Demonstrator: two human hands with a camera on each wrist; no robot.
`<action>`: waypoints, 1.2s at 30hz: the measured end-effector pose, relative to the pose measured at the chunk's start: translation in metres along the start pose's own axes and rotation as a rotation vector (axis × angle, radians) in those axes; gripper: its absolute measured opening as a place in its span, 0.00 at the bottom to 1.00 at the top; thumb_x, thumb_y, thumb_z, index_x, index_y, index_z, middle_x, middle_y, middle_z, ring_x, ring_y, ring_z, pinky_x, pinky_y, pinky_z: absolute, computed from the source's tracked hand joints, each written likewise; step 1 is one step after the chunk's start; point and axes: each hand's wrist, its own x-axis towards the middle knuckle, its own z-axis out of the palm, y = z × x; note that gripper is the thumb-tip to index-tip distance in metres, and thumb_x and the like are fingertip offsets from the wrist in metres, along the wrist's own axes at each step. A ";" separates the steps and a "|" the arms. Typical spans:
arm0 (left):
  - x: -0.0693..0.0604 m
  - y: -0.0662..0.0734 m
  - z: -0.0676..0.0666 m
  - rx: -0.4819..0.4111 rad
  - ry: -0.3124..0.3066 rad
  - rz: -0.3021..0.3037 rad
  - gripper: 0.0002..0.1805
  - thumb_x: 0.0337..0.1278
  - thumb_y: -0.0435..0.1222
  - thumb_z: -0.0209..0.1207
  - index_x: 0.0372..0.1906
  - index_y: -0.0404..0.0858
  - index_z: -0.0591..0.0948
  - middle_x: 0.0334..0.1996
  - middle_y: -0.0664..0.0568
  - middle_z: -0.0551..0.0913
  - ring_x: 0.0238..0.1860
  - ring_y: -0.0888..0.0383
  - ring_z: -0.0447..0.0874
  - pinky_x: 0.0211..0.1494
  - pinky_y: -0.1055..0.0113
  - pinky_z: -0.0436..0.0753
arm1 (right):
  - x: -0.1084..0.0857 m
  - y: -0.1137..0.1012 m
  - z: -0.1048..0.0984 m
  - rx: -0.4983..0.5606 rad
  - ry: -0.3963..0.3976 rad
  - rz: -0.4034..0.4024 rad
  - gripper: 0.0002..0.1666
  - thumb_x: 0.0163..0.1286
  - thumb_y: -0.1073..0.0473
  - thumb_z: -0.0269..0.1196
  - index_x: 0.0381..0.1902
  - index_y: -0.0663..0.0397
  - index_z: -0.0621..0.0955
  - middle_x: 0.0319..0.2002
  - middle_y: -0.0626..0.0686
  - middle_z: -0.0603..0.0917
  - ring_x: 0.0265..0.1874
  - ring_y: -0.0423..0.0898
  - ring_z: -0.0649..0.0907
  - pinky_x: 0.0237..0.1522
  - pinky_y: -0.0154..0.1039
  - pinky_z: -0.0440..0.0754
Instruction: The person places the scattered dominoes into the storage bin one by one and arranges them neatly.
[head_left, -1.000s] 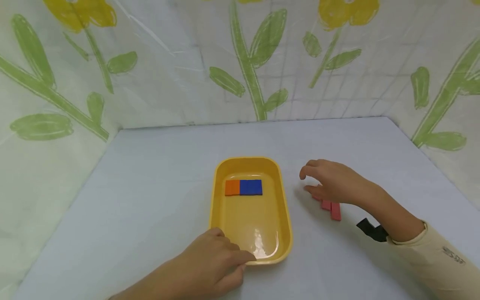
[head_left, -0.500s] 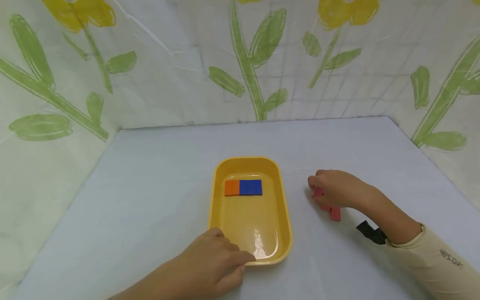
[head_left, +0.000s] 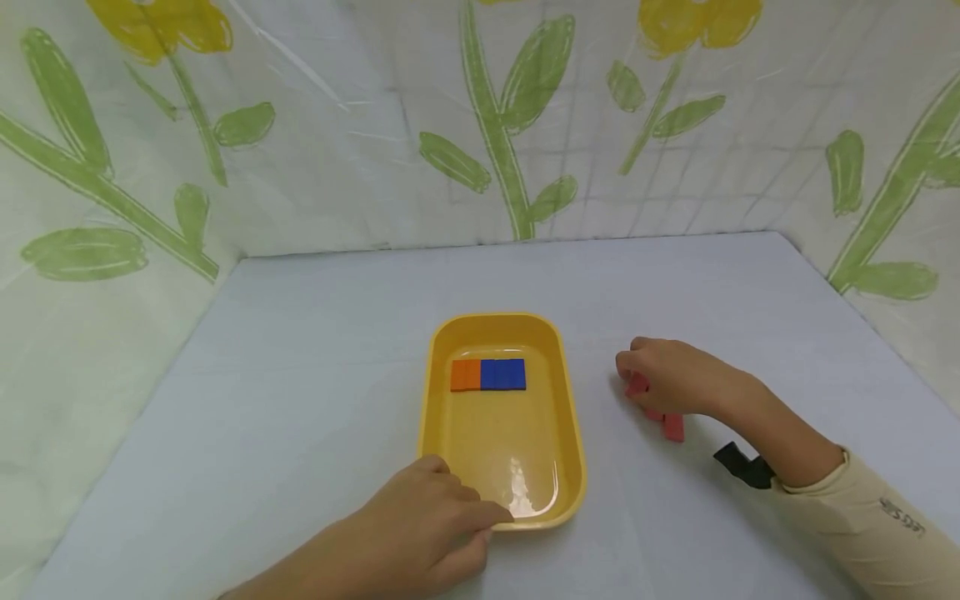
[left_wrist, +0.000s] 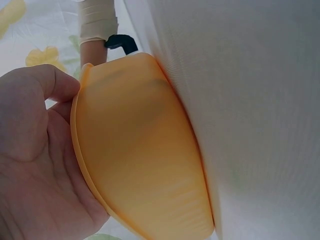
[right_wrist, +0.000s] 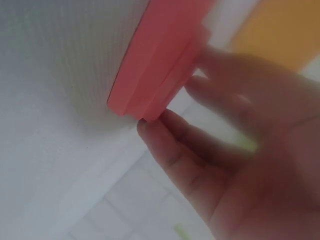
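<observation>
My left hand holds the near rim of the yellow tray, its thumb and fingers on the rim; the left wrist view shows this hand against the tray wall. Inside the tray, orange pieces lie flat beside blue pieces in one row. To the right of the tray, my right hand pinches a red piece among other red pieces on the table. In the right wrist view, the fingertips and thumb of the hand touch opposite sides of stacked-looking red pieces.
Black pieces lie on the table to the right, partly hidden under my right forearm. The pale table stretches around the tray, with a flower-printed curtain standing along its back and sides.
My right hand has come down and slightly nearer onto the red pieces, and its spread fingers have closed on one. The left hand and tray have stayed put.
</observation>
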 end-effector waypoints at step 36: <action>0.003 0.000 -0.005 -0.033 -0.059 -0.013 0.10 0.56 0.38 0.60 0.42 0.51 0.85 0.21 0.67 0.73 0.24 0.71 0.70 0.39 0.70 0.67 | 0.002 -0.042 -0.016 -0.051 0.328 -0.436 0.12 0.56 0.65 0.70 0.34 0.45 0.80 0.38 0.43 0.79 0.38 0.41 0.75 0.38 0.36 0.79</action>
